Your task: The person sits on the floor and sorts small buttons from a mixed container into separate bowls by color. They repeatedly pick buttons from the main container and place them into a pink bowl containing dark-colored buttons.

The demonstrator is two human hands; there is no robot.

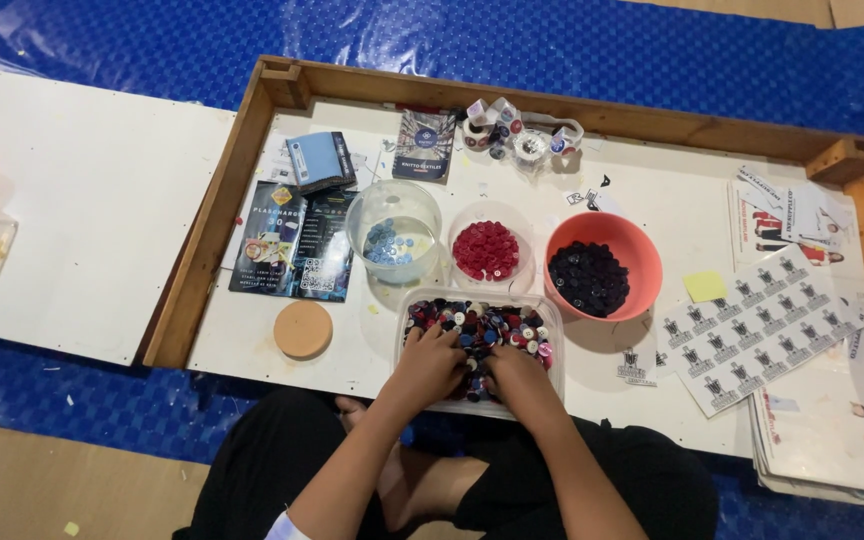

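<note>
Both my hands are down in the clear tub (552, 335) of mixed buttons (487, 325) at the tray's (214, 215) near edge, left hand (430, 362) and right hand (517, 375) with fingers curled into the pile; what they grip, I can't tell. Dark leaflets (292, 245) lie by the left edge, a white sticker sheet (752, 330) by the right. Blue tarp (572, 40) lies underneath.

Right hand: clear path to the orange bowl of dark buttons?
Probably yes. The right hand is in the clear tray, and the orange bowl sits just beyond, open-topped, nothing between.
</note>
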